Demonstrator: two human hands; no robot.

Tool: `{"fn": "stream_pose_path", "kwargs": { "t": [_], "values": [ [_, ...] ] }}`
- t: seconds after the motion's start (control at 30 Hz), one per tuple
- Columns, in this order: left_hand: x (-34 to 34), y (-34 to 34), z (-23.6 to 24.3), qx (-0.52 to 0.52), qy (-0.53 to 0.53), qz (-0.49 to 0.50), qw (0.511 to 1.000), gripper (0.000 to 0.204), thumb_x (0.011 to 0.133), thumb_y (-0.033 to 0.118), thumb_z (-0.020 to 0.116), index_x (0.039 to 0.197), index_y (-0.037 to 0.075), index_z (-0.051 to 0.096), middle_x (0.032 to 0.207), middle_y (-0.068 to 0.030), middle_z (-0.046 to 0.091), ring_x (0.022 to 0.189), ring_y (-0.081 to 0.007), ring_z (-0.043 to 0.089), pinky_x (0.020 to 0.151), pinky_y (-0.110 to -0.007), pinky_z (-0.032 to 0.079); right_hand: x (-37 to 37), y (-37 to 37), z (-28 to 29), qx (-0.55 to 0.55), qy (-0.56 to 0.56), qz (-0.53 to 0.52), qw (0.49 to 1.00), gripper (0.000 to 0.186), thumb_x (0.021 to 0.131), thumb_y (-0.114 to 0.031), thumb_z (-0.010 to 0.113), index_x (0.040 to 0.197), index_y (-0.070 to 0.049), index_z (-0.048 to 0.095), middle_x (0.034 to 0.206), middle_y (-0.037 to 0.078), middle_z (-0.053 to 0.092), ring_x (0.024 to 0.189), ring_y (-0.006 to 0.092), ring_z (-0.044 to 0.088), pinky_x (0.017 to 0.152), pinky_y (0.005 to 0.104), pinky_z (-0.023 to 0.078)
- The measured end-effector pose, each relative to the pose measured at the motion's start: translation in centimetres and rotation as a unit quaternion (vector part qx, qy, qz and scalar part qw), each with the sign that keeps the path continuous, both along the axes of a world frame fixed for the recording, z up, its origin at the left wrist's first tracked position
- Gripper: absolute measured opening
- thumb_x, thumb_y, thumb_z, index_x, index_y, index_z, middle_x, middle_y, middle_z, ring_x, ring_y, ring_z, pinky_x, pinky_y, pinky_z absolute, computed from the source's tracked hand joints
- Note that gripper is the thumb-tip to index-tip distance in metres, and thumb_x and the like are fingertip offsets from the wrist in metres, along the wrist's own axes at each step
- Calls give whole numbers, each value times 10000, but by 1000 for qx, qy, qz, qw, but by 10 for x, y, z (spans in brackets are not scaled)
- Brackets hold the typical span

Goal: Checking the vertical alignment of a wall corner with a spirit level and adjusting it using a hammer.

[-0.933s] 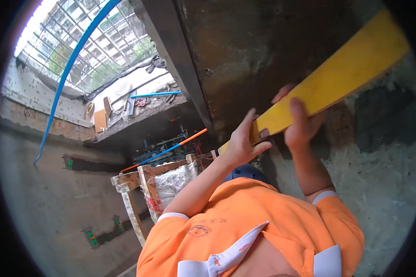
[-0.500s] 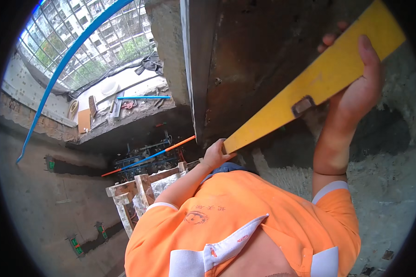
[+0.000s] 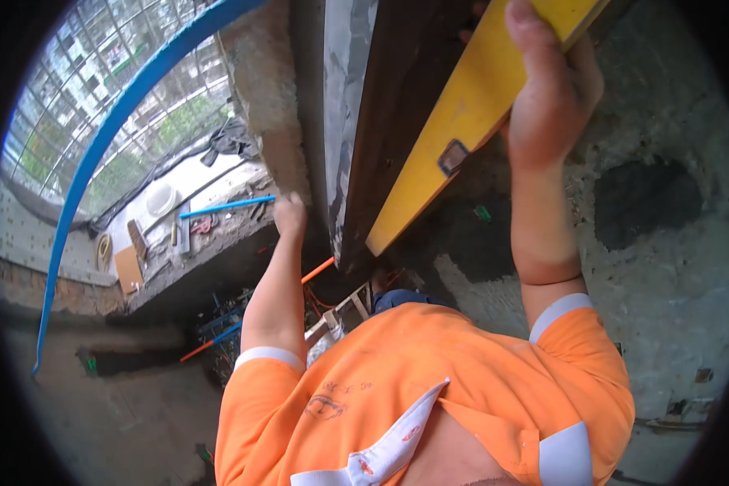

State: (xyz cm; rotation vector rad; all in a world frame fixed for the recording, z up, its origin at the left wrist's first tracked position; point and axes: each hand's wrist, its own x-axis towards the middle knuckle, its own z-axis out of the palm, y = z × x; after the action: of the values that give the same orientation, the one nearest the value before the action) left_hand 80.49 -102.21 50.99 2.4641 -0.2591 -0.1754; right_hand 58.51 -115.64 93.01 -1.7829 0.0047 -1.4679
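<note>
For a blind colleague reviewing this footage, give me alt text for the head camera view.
A person in an orange shirt holds a long yellow spirit level with the right hand against a dark upright panel. The left hand rests on the rough concrete column beside it. A blue pipe curves past on the left.

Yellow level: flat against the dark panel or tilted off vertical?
Tilted. The yellow level runs diagonally across the dark panel, gripped by the right hand; whether it touches the panel cannot be told. The left hand rests at the plastered edge.
</note>
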Motion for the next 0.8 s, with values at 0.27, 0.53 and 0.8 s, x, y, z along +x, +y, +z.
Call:
{"fn": "stream_pose_path", "kwargs": {
  "t": [0.27,0.53,0.8],
  "values": [
    [-27,-76,241,-680,-71,-285,672,621,939,400,558,1364,-19,386,1196,-138,573,1012,-174,587,873,-291,458,17,-8,-9,-20,-21,-25,999,214,847,-105,625,1020,15,587,922,70,619,827,125,567,735,246,443],
    [-38,-81,263,-653,-32,-418,630,852,834,411,698,1406,-70,287,1367,-193,439,1276,-272,417,1070,-364,289,23,-5,-18,-50,-22,-55,997,242,851,-135,616,1041,12,602,994,109,594,923,223,557,818,330,429],
    [-27,-84,265,-627,-109,-417,649,894,784,464,733,1367,-71,317,1292,-209,492,1217,-282,473,1037,-378,337,33,4,-21,-64,-13,-94,993,236,869,-163,609,1034,5,612,993,115,595,910,248,548,801,345,429]
  ]
}}
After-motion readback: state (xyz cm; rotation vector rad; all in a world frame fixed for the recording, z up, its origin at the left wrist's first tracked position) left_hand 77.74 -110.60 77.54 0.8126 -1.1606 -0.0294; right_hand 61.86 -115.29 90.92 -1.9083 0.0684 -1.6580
